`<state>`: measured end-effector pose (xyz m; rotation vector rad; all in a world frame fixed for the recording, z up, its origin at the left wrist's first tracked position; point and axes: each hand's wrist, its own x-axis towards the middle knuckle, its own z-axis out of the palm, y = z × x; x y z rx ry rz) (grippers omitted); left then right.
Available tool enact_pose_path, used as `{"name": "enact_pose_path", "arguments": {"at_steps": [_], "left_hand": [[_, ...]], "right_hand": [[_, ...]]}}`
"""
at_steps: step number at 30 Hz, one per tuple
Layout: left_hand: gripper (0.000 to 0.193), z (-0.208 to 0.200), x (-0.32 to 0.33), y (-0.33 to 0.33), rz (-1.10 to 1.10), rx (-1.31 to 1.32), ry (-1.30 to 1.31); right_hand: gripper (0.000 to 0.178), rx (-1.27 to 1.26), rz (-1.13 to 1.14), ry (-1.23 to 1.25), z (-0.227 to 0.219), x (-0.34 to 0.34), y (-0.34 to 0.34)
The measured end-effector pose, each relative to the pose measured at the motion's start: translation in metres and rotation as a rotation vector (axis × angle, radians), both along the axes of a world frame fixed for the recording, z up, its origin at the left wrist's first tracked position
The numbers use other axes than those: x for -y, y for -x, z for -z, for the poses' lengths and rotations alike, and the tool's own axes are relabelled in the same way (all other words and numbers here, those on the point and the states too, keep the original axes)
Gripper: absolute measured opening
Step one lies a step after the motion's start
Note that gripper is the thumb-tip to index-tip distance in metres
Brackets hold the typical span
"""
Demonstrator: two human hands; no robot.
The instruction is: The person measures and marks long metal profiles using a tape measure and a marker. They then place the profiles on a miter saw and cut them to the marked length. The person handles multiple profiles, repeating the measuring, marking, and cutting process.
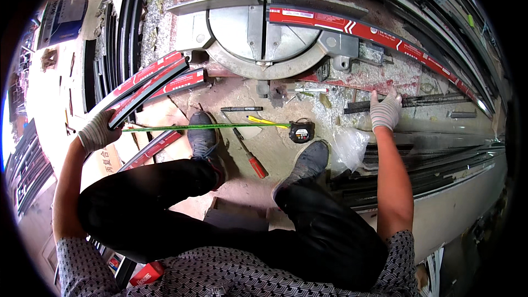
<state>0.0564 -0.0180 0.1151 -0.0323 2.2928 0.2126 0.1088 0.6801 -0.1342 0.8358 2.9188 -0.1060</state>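
Observation:
My left hand [100, 131], in a pale knitted glove, is closed around the near end of a dark metal profile [151, 91]. Other profiles with red film [184, 80] lie against it, pointing toward the saw. On the right, my gloved right hand [386, 111] rests over a short black profile strip [358, 106], thumb and fingers apart. Between my hands lies a tape measure [301, 131], its green blade [231, 126] drawn out leftward past my shoe. A miter saw base [234, 33] stands beyond, with a long red-filmed profile [352, 26] across its right side.
A red-handled screwdriver [256, 166], a black marker [241, 109] and a yellow tool [265, 121] lie on the floor between my shoes. Clear plastic wrap [351, 147] sits by my right foot. Stacked black profiles [423, 179] line the right; more stand far left.

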Motion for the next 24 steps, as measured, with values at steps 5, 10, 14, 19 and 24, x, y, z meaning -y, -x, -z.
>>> {"name": "enact_pose_path", "arguments": {"at_steps": [5,10,14,19,24], "left_hand": [[0.02,-0.001,0.002,0.002,-0.025,0.039,0.014],[0.022,0.002,0.007,0.0,-0.032,0.028,0.003],[0.023,0.004,0.008,0.001,-0.021,0.022,-0.007],[0.025,-0.003,0.005,0.0,-0.065,0.043,0.016],[0.023,-0.002,-0.001,0.005,-0.066,0.091,0.037]], "right_hand": [[0.049,0.027,-0.213,-0.039,-0.001,0.013,-0.013],[0.029,0.039,-0.468,0.038,-0.001,0.023,-0.017],[0.033,0.224,-0.478,0.086,0.004,0.028,-0.019],[0.04,0.456,-0.378,0.175,0.002,0.032,-0.009],[0.044,0.494,-0.288,0.217,-0.009,0.039,-0.005]]}}
